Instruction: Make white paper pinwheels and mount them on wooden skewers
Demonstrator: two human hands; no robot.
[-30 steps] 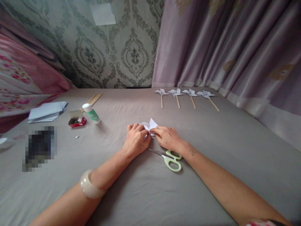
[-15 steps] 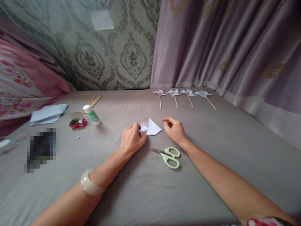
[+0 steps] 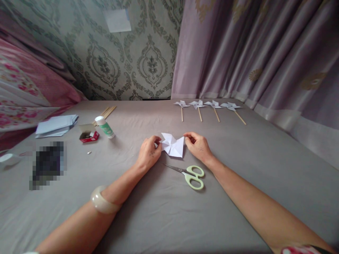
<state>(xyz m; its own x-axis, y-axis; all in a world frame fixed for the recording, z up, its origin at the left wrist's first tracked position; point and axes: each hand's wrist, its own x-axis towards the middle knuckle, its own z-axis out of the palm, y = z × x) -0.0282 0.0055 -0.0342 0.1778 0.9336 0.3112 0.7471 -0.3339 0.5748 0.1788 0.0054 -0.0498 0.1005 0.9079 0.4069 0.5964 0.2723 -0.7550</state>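
Observation:
A white paper pinwheel (image 3: 173,147) with folded blades is held between my two hands, just above the cloth or on it. My left hand (image 3: 150,150), a pale bangle on its wrist, pinches the left side of the paper. At the upper right corner, the thumb and fingers of my right hand (image 3: 198,145) close on the paper's tip. Scissors (image 3: 194,176) with pale green handles lie just below the pinwheel, blades pointing left.
Several finished pinwheels on sticks (image 3: 213,105) lie in a row at the back right. To the left are a glue stick (image 3: 106,127), a small red box (image 3: 89,137), wooden sticks (image 3: 108,113), stacked paper (image 3: 56,126) and a tape roll (image 3: 9,159). A small metallic piece (image 3: 89,152) lies near the box.
The pinwheel has turned, and more of its blades show now. My right hand has come to its right corner; before, it was apart from the paper. My left hand has shifted slightly.

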